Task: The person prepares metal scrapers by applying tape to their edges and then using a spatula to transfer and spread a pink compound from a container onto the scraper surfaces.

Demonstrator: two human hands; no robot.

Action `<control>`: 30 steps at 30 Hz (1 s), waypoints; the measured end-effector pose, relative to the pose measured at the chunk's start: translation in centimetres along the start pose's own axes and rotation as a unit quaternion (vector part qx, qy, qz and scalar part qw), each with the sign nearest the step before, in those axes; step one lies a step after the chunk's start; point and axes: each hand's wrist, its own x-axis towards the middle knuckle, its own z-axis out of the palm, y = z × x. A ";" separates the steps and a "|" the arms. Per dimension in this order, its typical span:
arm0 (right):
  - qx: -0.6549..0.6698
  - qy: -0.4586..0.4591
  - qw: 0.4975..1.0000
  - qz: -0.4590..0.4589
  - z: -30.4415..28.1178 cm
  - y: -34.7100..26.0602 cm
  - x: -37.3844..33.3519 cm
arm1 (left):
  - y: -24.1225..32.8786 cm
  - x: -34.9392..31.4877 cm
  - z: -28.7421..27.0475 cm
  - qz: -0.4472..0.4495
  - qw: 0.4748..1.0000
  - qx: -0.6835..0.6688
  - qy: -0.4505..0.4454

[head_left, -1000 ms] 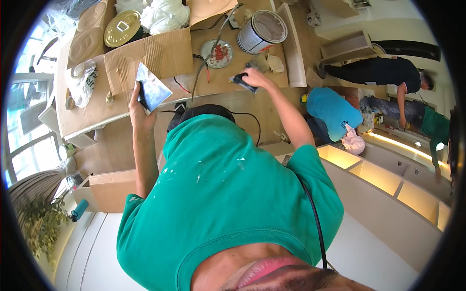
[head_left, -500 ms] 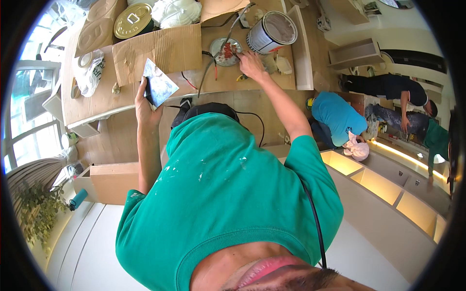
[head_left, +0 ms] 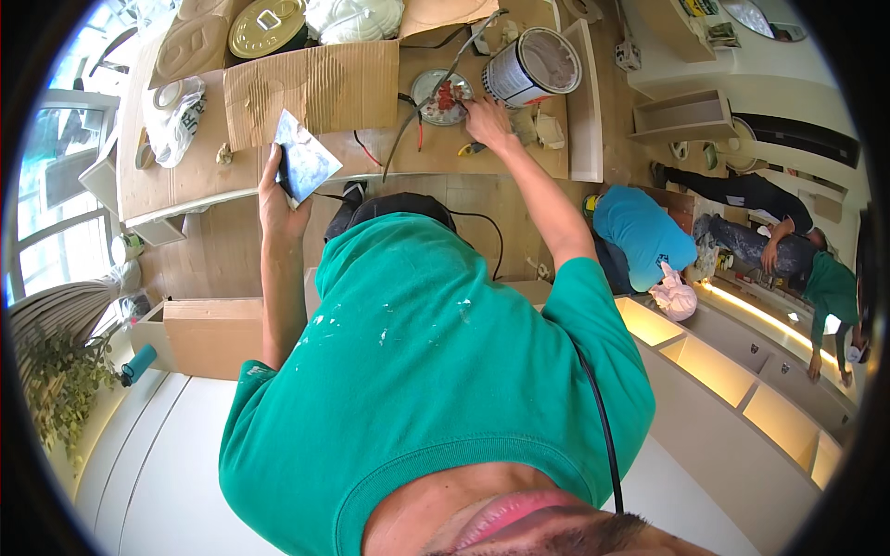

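My left hand [head_left: 283,206] is closed on the handle of a wide-bladed scraper [head_left: 310,159], held up at the near edge of the worktop. Its flat blade looks pale and smeared. My right hand [head_left: 489,125] reaches over the worktop to a round metal lid [head_left: 429,85]. Its fingers are bunched at reddish lumps [head_left: 451,94] on the lid; what they hold, if anything, is too small to name. A large paint can [head_left: 531,69] with greyish contents stands just beyond this hand. Near the wrist lies a yellow and black utility knife [head_left: 471,148].
An open cardboard box [head_left: 311,93] holds a gold-lidded can [head_left: 267,28] and a white wrapped bundle [head_left: 354,17]. A dark cable [head_left: 400,139] crosses the worktop. To its left lies a plastic bag [head_left: 176,130]. Several people work at the right, one in a blue shirt [head_left: 644,236].
The worktop and its things sit slightly higher and further right in view. Both hands keep their places at the scraper and the lid. At the right, co-workers have shifted posture.
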 end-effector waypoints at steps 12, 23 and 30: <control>0.135 -0.002 0.990 0.035 -1.7 1.3 -0.1 | -0.1 0.4 -0.1 0.002 1.000 0.007 0.026; 0.507 -0.070 0.859 0.012 -16.2 3.1 -5.0 | -2.5 1.0 5.8 -0.038 0.989 0.110 -0.093; 0.204 0.157 0.947 -0.189 -28.6 -3.8 -10.9 | -5.5 1.5 13.4 -0.050 0.944 0.267 -0.186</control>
